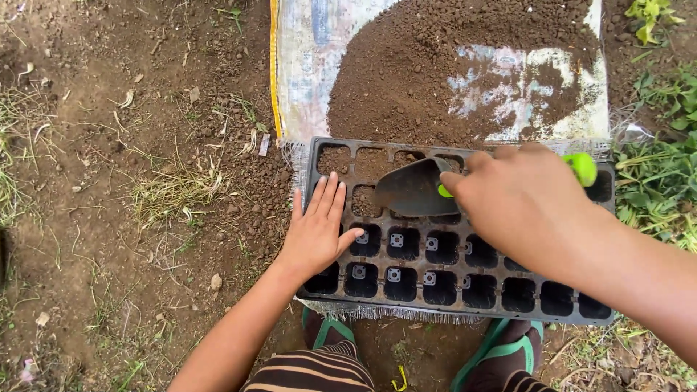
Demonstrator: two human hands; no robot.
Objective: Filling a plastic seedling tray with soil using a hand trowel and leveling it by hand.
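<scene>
From the head camera, looking down, a black seed tray (508, 294) with many small square cups lies on the ground. It sits on the frayed edge of a white woven sack (308, 65). A big pile of dark soil (428, 65) rests on that sack, just behind the tray.

The right hand (519, 199) is closed tight around the green handle (583, 167) of a small dark trowel (414, 187). The blade of the trowel hangs over the back rows of the tray, near the left end. A few cups there already have soil in them. The cups in the front rows have no soil in them, and small holes show at the bottom.

The left hand (318, 232) lies flat on the left edge of the tray with fingers spread out. It holds nothing; it just presses down.

Two feet in green sandals (501, 348) stand just in front of the tray. Bare dirt and dry grass (170, 192) lie to the left.

What could go wrong: if the trowel tips too fast, I think soil could miss the small cups and fall on the rim or the ground. If the left hand slips, the light tray might slide on the sack.
</scene>
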